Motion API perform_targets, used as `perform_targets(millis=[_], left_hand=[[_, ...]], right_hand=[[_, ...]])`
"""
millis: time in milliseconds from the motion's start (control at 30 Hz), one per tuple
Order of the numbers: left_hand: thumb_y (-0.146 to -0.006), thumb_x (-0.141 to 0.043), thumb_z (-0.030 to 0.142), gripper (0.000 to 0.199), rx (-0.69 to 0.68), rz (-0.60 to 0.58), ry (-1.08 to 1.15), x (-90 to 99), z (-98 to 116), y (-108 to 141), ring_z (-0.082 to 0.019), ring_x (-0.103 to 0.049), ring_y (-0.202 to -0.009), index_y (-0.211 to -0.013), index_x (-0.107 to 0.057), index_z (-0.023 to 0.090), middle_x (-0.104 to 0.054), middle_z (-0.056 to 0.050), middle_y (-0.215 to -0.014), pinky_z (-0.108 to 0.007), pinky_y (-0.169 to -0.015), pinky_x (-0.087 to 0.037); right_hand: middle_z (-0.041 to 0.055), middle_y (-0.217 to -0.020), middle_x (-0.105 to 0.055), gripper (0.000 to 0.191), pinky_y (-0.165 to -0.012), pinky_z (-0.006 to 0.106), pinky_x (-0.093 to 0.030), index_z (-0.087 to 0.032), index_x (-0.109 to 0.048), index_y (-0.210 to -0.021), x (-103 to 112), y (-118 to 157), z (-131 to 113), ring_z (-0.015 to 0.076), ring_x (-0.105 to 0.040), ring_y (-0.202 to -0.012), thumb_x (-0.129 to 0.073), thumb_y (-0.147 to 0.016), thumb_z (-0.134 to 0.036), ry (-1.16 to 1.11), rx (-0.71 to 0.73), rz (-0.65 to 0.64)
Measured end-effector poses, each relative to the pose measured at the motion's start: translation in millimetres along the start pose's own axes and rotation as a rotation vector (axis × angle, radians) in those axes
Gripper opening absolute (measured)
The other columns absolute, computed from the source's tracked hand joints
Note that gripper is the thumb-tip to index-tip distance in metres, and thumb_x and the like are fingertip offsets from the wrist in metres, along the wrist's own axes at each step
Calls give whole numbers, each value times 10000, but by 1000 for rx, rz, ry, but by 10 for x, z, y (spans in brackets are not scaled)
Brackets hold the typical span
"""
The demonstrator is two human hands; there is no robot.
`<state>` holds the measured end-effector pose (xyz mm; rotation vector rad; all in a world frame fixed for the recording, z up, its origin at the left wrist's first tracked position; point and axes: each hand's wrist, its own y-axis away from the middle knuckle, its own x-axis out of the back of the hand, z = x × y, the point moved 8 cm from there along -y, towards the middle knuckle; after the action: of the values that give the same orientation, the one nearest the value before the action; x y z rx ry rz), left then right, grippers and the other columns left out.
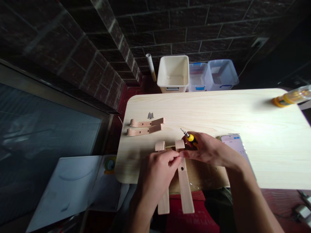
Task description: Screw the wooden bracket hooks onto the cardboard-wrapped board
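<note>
My left hand pinches at the upper part of a pale wooden hook; what lies between the fingertips is hidden. Tucked in my right hand is a screwdriver with a yellow and black handle, its tip pointing up and left. The right thumb meets the left fingertips on the hook. A second wooden hook lies alongside, partly covered by my left hand. Both hooks rest over a brown board and stick out past the table's near edge. A dark hole shows below my fingers.
Several screws lie beyond two more wooden hooks on the table. A phone lies right of my right hand. A clear and yellow cylinder is at the far right. Behind the table stand a cream bin and clear plastic boxes.
</note>
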<state>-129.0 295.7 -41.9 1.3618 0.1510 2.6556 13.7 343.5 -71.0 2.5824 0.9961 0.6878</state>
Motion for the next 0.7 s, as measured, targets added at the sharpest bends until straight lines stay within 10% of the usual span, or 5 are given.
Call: perform_targets(millis=[700], left_hand=[[-895,-587,263,265,32,-42,-13,-54,-44,-22,-90,-390,-551,-642,-614,190,-569,31,-595,-227,-548,-248]], right_hand=[[-1,-788,-591,343,-546,269,-374,-204,-564,-947,-1,-64,38,132,-470,-656,-718,-818,-483,94,8,-25]])
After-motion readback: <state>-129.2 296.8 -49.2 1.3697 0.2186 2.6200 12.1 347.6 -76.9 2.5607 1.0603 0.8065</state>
